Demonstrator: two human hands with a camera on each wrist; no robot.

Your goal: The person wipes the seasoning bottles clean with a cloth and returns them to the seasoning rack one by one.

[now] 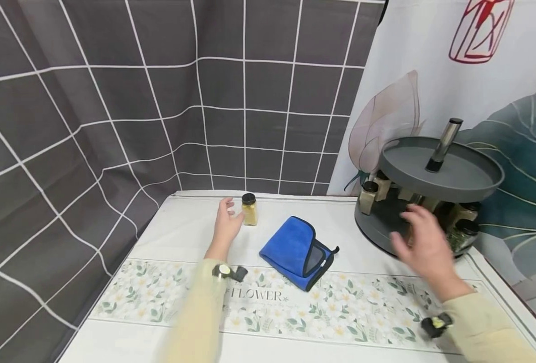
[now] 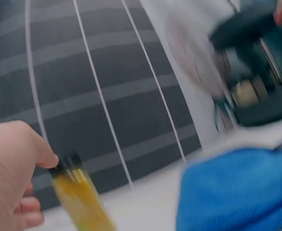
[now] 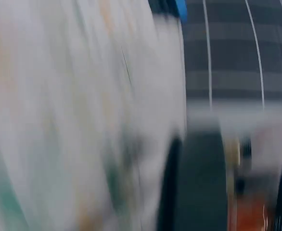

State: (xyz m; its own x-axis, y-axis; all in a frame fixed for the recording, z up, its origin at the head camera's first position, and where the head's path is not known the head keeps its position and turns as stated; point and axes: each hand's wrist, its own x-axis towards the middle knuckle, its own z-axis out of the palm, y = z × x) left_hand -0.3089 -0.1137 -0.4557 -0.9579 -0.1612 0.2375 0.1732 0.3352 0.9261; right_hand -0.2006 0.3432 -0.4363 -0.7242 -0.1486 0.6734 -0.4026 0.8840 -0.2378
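Note:
A small clear jar of yellow powder (image 1: 250, 214) with a black lid stands near the back of the white table. My left hand (image 1: 226, 225) is just left of it, fingers loosely bent and not around it. In the left wrist view the jar (image 2: 81, 199) is blurred, with a fingertip beside its lid; I cannot tell whether they touch. My right hand (image 1: 425, 247), blurred, has its fingers spread at the front of a dark grey two-tier turntable rack (image 1: 440, 189). Whether it touches a jar inside is unclear. The right wrist view is too blurred to show the hand.
A folded blue cloth (image 1: 290, 247) with black edging lies between my hands. The rack's lower tier carries several black-lidded spice jars (image 1: 368, 198), and a metal post (image 1: 444, 146) rises through its top. A grey grid-patterned curtain (image 1: 268, 91) hangs behind the table.

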